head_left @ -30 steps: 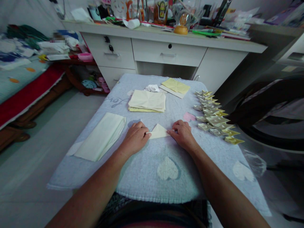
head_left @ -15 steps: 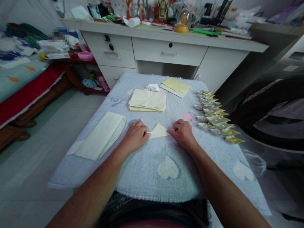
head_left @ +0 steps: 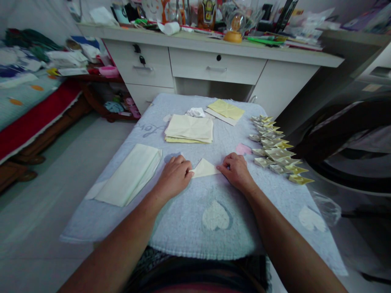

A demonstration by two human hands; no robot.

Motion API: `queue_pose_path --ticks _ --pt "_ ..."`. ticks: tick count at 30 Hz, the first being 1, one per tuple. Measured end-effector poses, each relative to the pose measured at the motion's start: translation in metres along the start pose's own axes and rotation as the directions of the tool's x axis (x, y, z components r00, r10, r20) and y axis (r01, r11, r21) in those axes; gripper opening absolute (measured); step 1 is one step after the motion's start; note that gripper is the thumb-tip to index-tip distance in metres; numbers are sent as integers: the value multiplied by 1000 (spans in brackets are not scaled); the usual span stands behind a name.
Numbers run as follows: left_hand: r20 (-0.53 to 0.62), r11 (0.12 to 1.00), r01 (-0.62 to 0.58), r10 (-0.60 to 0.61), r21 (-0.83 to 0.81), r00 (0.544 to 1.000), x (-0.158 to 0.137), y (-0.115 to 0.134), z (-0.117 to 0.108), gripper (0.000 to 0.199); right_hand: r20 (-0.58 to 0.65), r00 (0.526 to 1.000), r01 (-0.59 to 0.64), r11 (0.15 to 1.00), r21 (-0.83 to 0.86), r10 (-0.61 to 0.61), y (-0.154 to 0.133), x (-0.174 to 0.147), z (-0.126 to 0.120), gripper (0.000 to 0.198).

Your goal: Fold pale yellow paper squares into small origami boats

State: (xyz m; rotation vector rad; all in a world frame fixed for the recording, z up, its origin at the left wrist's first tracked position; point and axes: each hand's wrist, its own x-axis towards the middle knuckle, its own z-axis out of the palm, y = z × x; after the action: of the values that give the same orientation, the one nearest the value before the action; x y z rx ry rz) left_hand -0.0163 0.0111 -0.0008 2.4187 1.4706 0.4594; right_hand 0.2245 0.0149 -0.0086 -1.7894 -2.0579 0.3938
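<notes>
A small cream piece of folded paper (head_left: 204, 168) lies on the cloth between my hands, its peak pointing away from me. My left hand (head_left: 176, 173) is closed, with thumb and curled fingers pinching the paper's left end. At the right end, my right hand (head_left: 234, 167) is closed too, its thumb pressing the tip of the paper against the fingers. Beyond the hands sits a stack of creased cream and yellow paper sheets (head_left: 189, 127). To the right stand rows of several folded paper boats (head_left: 276, 152), some yellow and some pale.
A folded white sheet bundle (head_left: 130, 175) lies left on the cloth-covered table (head_left: 186, 232). Farther back are a crumpled white tissue (head_left: 196, 112) and a yellow sheet (head_left: 226, 109) over a white one. A white desk (head_left: 220, 67) with cluttered top stands behind; a bed (head_left: 33, 110) is at left.
The view has shifted very slightly. Both hands stay at the ends of the folded paper; my right thumb sits a touch farther out along its right tip.
</notes>
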Motion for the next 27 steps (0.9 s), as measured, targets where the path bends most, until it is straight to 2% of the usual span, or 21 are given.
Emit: queue_pose_path --ticks 1,6,11,17,27 --pt "-8 1000 -1 1 -8 1000 0 1 0 5 -2 1000 -1 1000 -4 1 0 0 0 23" --pt "-47 992 -122 121 -23 992 -2 2 6 40 -9 1000 12 1000 -28 -12 1 1 2 23" --pt "71 957 -288 288 -12 955 -3 3 12 39 -15 1000 2 1000 -29 -3 0 0 2 22" --pt "106 962 -273 270 15 957 -3 9 6 32 -26 1000 -1 999 -46 0 -1 0 3 22" --pt "86 962 -271 267 37 960 -7 16 2 42 -37 999 -1 996 -92 -2 -4 -3 3 21"
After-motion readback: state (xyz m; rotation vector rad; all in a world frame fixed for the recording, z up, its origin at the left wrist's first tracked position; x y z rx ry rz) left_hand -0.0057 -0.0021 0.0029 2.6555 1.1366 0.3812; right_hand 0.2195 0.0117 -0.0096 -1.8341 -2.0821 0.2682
